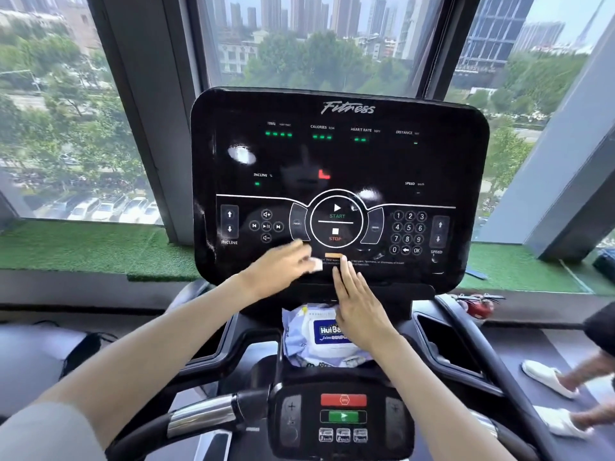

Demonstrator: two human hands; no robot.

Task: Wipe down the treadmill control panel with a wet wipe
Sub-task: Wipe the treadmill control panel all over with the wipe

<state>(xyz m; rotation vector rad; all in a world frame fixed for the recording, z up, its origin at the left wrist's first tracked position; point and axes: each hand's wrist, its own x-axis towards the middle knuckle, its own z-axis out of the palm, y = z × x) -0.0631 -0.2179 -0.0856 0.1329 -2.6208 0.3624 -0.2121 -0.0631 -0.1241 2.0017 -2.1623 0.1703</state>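
**Head view.** Your left hand (pixel 283 267) lies on the lower margin of the control panel (pixel 339 161), just below the STOP key. Its fingers are nearly straight and press a small white wet wipe (pixel 317 263) against the glossy black face; motion blur hides the thumb. Your right hand (pixel 361 306) is flat and holds nothing, its fingers straight and close together, the tips touching the panel beside an orange tab (pixel 333 255). Below that hand, the wipe pack (pixel 307 341) sits in the console recess.

The wipe is judged light, limp and damp. It will probably bunch or fold if dragged by one corner, so keep it spread beneath the finger pads and drive it with flat pressure. The panel appears stiff and smooth, and is likely to be slick once wet. Its touch keys may respond to firm contact, so light strokes are advisable. Most of the face, including the readouts above, is judged to remain to be wiped.
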